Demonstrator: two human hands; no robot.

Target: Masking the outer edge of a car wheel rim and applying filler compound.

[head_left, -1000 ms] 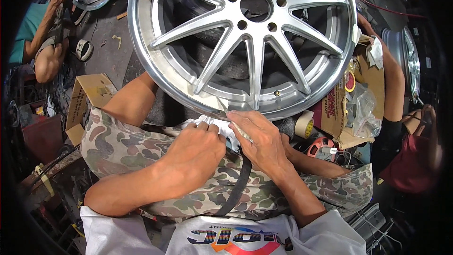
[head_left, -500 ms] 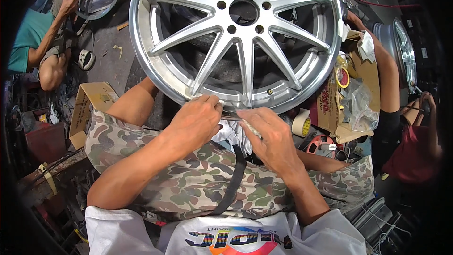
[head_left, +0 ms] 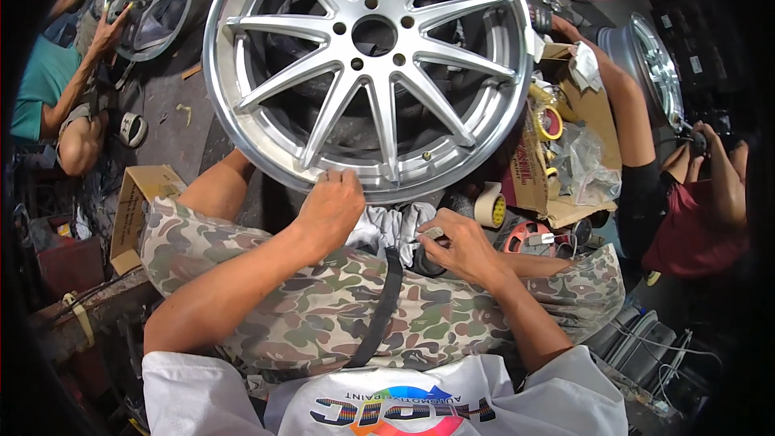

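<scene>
A silver multi-spoke wheel rim (head_left: 378, 113) lies before me, with pale masking tape (head_left: 242, 125) along the left part of its inner lip. At its near edge is my left hand (head_left: 335, 203), fingers curled and pressed together against the lip; what they pinch, if anything, is hidden. My right hand (head_left: 462, 244) is below the rim, apart from it, closed on a small tan piece that looks like masking tape (head_left: 434, 233). White crumpled cloth (head_left: 391, 226) lies between my hands, over my lap.
Right of my right hand are a wide tape roll (head_left: 489, 205), a red reel (head_left: 529, 239) and an open cardboard box (head_left: 597, 113) with tape rolls and plastic. Another box (head_left: 141, 202) stands left. Co-workers (head_left: 48, 89) (head_left: 694, 218) sit on both sides, near other wheels (head_left: 157, 4).
My right hand has moved down and away from the rim's edge with the tan piece. My left hand stays at the lip. The view has shifted, so the rim appears farther left.
</scene>
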